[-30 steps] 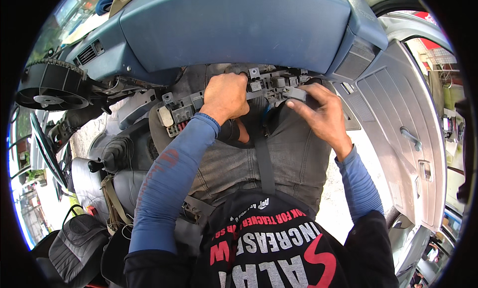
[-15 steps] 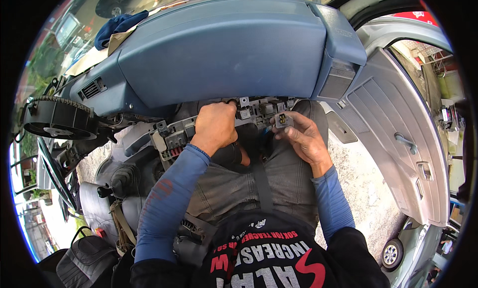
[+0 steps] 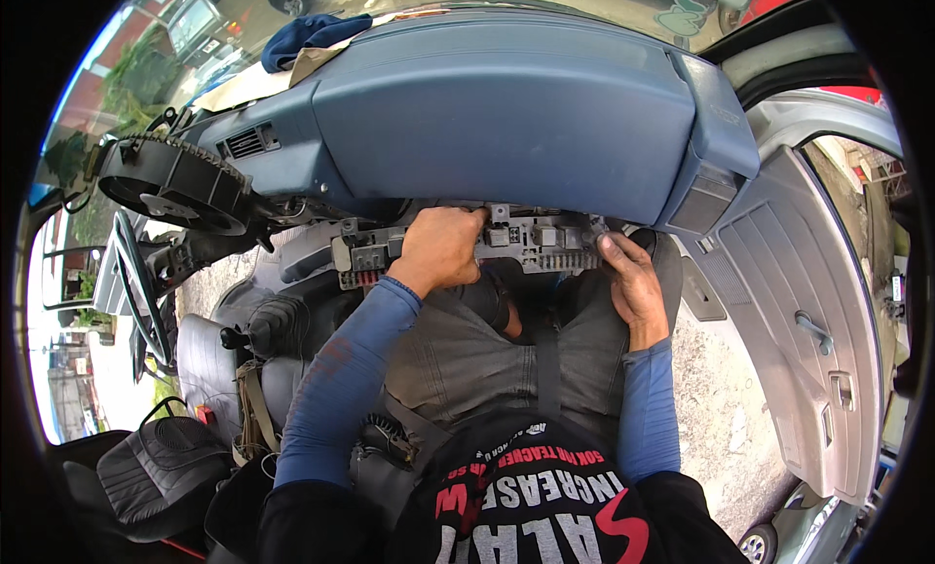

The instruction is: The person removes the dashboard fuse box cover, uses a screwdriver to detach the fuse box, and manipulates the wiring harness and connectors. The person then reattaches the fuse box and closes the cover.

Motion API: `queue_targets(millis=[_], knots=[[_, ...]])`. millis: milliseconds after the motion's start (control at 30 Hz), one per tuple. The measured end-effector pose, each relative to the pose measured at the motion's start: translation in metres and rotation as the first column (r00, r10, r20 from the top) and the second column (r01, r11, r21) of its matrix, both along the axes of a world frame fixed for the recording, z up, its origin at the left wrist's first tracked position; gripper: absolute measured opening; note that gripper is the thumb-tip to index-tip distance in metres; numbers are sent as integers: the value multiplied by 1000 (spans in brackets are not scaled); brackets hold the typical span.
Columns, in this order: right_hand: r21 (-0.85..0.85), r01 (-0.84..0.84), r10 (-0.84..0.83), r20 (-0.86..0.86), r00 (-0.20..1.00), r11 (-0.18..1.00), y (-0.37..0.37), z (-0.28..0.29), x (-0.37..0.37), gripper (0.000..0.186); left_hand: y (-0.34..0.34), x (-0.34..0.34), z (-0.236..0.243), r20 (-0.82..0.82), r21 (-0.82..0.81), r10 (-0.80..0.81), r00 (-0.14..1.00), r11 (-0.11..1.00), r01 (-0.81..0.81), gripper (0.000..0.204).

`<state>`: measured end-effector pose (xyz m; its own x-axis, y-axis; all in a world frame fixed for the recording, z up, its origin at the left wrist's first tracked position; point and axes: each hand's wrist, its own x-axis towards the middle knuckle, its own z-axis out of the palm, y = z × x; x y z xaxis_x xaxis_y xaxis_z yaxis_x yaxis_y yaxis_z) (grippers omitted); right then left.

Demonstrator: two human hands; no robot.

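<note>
A long grey fuse box [image 3: 531, 260] with relay blocks and rows of fuses hangs loose below the dashboard, above my lap. My left hand [image 3: 440, 247] is closed round its middle, knuckles up, its fingertips hidden behind the box. At the right end is my right hand [image 3: 633, 280], thumb and fingers pinched on a small grey relay [image 3: 591, 233] against the box. The fingers partly cover the relay, so I cannot tell whether it is seated in a socket.
The blue dashboard [image 3: 506, 126] spans the space ahead. A black steering wheel [image 3: 141, 291] and a round black blower housing [image 3: 175, 186] are at left, with a gear lever [image 3: 234, 338] below. To the right, a grey door [image 3: 779, 320] stands open over pale ground.
My right hand has brought the relay from in front of the fuse box to its right end, turning its pins out of sight. My left hand still grips the box. The view has shifted.
</note>
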<state>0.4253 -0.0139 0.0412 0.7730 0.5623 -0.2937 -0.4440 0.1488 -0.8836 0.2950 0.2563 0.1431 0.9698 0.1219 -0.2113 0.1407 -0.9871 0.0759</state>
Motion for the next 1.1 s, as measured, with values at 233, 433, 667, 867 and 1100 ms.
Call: queue_targets(millis=[233,433,667,867,1100], knots=[[273,-60,100,-135,986,960,-6,-38,10,54,-10,-8,-25,79,5,14,997,1000,-14,42],[245,-39,60,-79,995,969,-6,-38,3,60,-14,-93,37,346,-320,117,931,947,0,67],[225,-10,27,-72,997,974,14,-19,-4,49,274,-355,47,83,-733,953,-293,258,629,21],[172,80,-57,-135,989,982,-12,3,4,39,413,-353,-44,-158,-790,897,-414,136,598,56],[218,25,9,-155,988,976,16,0,-8,35,522,-465,-36,480,-875,874,-75,483,28,38]])
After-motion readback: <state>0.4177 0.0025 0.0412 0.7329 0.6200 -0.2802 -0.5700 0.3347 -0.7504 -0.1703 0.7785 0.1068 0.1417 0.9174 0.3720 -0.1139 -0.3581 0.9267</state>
